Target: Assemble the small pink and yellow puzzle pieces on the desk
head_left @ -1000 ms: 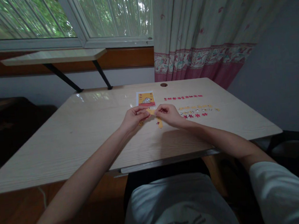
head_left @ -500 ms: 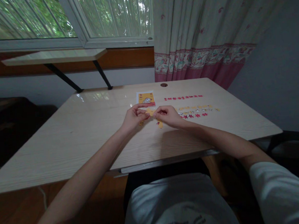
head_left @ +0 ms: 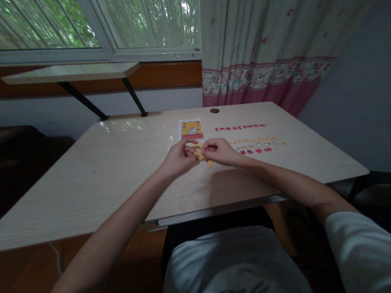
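Small yellow jigsaw pieces (head_left: 199, 154) are between my two hands, just above the desk, partly covered by fingers. My left hand (head_left: 180, 158) holds their left edge between thumb and bent fingers, its index finger arched above. From the other side, my right hand (head_left: 220, 152) pinches them with thumb and index finger. Just below the hands, another yellow piece (head_left: 210, 163) lies on the desk. Behind them is a reference card (head_left: 191, 129) with a white cartoon animal on yellow above a red band.
On the right side of the desk (head_left: 134, 182) lie rows of loose pieces: a far red row (head_left: 239, 127), yellow and white rows, and a nearer red row (head_left: 258, 151). A raised shelf (head_left: 76, 73) on black legs stands at the back left. A curtain (head_left: 261, 39) hangs behind.
My left hand has shifted slightly down and nearer, its fingers more curled. More of the yellow pieces shows below the fingertips. My right hand stays nearly in place.
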The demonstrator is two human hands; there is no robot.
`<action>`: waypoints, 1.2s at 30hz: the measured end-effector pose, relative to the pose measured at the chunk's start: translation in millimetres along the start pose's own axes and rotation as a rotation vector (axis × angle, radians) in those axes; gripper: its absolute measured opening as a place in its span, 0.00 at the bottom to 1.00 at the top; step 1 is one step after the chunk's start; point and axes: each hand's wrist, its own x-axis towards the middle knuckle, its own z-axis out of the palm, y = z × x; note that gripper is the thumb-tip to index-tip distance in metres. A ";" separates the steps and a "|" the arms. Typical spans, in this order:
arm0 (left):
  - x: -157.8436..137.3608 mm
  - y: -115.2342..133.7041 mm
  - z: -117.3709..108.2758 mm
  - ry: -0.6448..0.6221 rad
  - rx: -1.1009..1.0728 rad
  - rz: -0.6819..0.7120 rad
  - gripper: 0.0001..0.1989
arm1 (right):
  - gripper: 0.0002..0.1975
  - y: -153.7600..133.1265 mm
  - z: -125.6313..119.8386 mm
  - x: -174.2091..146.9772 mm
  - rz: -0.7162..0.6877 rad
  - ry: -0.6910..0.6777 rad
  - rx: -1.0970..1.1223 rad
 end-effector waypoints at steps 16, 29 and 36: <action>4.1 7.4 -5.4 0.127 -0.124 -0.001 0.21 | 0.11 16.1 6.9 8.0 -0.001 0.127 0.160; 3.2 7.3 -5.0 0.129 -0.146 0.037 0.19 | 0.11 11.0 6.4 5.0 -0.015 0.104 0.108; 2.8 7.3 -6.8 0.108 -0.122 0.035 0.20 | 0.13 15.1 3.2 5.1 -0.035 0.130 0.062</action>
